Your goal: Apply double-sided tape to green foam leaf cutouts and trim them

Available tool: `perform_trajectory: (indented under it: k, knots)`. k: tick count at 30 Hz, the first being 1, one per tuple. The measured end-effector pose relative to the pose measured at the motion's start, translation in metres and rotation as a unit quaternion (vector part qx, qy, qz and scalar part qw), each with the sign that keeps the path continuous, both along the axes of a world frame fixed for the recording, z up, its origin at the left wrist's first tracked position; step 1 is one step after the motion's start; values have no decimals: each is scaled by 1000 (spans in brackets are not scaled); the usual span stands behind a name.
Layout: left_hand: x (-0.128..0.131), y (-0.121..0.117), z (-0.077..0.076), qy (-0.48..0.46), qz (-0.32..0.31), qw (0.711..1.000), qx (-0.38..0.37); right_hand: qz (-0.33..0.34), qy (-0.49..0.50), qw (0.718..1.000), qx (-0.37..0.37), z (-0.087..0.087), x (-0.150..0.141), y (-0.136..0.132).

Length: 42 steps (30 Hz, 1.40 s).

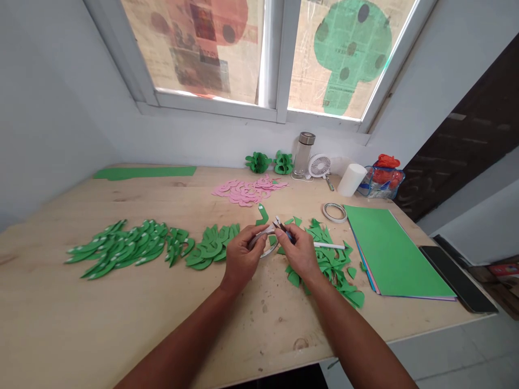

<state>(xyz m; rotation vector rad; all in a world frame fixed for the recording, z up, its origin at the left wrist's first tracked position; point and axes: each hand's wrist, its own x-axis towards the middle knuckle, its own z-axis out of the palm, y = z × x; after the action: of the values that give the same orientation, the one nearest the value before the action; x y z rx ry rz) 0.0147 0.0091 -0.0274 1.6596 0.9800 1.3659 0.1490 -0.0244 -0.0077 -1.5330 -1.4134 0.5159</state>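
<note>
My left hand (244, 249) is closed on a roll of white tape (269, 250), its ring hanging below the fingers. A short end of tape stretches toward my right hand (299, 252), which grips a small pair of scissors (288, 234) with the blades at the tape. Both hands are close together above the table. Just beyond them lies a bent green paper strip (263, 216) with a white tape piece at its tip. Left of my hands sit green paper cutouts (213, 246), and farther left a heap of green leaf shapes (125, 243) bearing white tape pieces.
Green scraps (334, 270) and a white stick (329, 245) lie right of my hands, beside stacked coloured paper (399, 251) and another tape roll (334, 212). Pink cutouts (245, 192), a glass bottle (303, 155), a small fan (319, 166) and a white cylinder (352, 180) stand behind.
</note>
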Motion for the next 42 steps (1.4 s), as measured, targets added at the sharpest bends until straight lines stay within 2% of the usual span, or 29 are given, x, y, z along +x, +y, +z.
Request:
perform_trajectory:
  k: [42]
  knots:
    - [1,0,-1,5,-4,1000,7,8,1,1000,3,-1,-1,-1]
